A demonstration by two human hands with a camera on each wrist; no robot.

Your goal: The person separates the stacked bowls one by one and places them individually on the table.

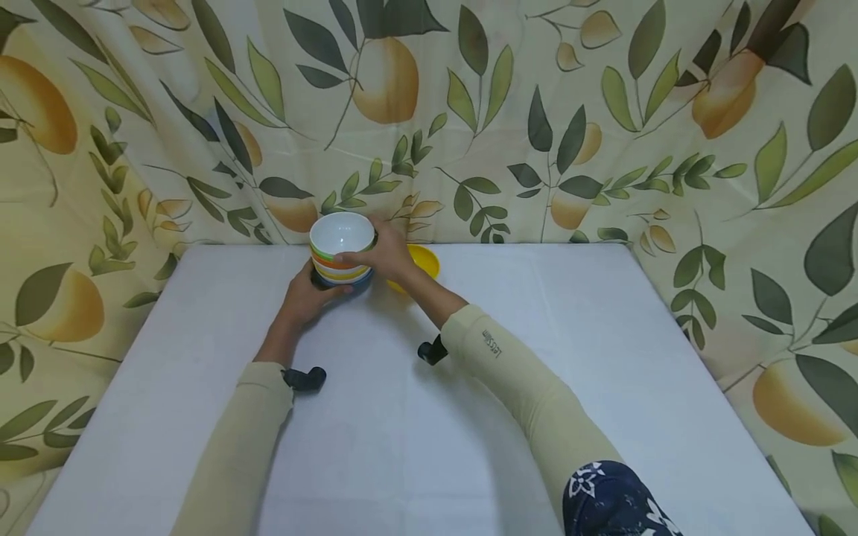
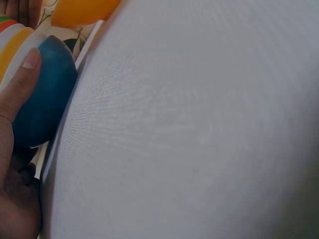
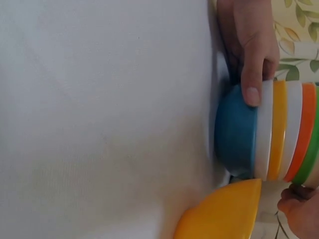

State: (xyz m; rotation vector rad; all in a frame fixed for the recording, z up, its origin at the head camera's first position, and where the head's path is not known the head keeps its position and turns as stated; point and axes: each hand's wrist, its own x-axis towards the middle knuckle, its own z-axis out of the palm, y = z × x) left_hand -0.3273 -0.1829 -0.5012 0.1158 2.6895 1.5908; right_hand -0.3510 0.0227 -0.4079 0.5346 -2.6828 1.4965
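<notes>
A stack of nested bowls (image 1: 343, 237) is at the table's far edge, with a white inside on top and green, orange, white and yellow rims below. At its bottom is a blue bowl (image 3: 235, 132). My left hand (image 1: 302, 299) holds the stack low down, its thumb on the blue bowl's side in the left wrist view. Higher up, my right hand (image 1: 389, 254) grips the upper bowls from the right. Whether the blue bowl touches the table is hard to tell. Just right of the stack sits a yellow bowl (image 1: 425, 263), partly behind my right hand.
A white cloth covers the table (image 1: 375, 447). Directly behind its far edge hangs a curtain (image 1: 496, 186) with a fruit and leaf print. Small black cameras (image 1: 304, 380) are strapped at both wrists, over pale sleeves.
</notes>
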